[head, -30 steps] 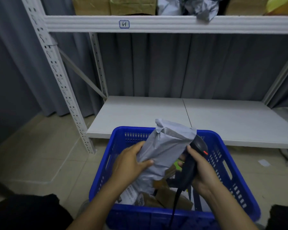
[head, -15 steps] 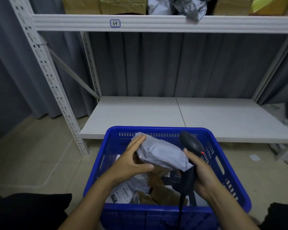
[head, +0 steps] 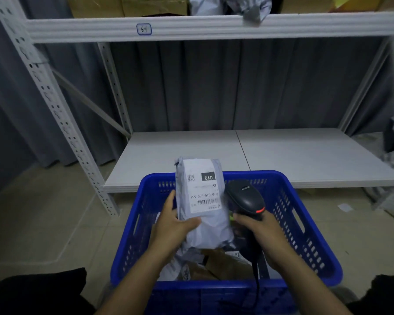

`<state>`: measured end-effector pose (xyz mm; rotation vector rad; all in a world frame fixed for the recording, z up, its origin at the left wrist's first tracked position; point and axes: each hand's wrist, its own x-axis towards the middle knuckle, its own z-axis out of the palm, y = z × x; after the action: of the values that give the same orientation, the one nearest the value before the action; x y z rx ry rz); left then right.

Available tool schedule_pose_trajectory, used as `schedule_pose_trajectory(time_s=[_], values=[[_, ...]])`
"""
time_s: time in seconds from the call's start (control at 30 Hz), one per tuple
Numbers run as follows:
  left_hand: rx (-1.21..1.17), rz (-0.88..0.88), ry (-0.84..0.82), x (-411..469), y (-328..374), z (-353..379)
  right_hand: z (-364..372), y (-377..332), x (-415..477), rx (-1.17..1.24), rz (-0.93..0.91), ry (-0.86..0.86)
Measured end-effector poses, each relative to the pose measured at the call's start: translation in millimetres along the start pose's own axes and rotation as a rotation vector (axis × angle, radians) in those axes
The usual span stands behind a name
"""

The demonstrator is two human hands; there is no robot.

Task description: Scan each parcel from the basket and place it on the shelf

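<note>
Fingers (head: 170, 199) of my left hand (head: 172, 227): wrapped round grey parcel (head: 208, 226), centre frame, label (head: 205, 197) facing up for reading. Right hand (head: 265, 231): gripping scanner (head: 246, 196), just right of label, ready to aim. Blue basket (head: 305, 196) beneath both; white shelf (head: 305, 160) behind, to receive it.

Shelf beam tag (head: 144, 29): handwritten "64". Grey parcel label (head: 204, 192): "010" white-on-black, upside down.

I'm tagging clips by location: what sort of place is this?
Likely a parcel storeroom or pickup depot: metal shelving with a numbered label, a blue basket of parcels, and a handheld scanner beside a labelled grey parcel.
</note>
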<state>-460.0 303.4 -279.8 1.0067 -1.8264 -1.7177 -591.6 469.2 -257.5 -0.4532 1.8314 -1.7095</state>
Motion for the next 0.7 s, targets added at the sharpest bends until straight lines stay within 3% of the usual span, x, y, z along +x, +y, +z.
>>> schedule_pose_trajectory(time_s=[0.33, 0.7], values=[[-0.021, -0.057, 0.376, 19, -19, -23, -11, -16, -9, -0.331, -0.001, -0.226], [0.021, -0.018, 0.385, 22, -25, -20, -11, -20, -12, -0.379, 0.065, -0.292]])
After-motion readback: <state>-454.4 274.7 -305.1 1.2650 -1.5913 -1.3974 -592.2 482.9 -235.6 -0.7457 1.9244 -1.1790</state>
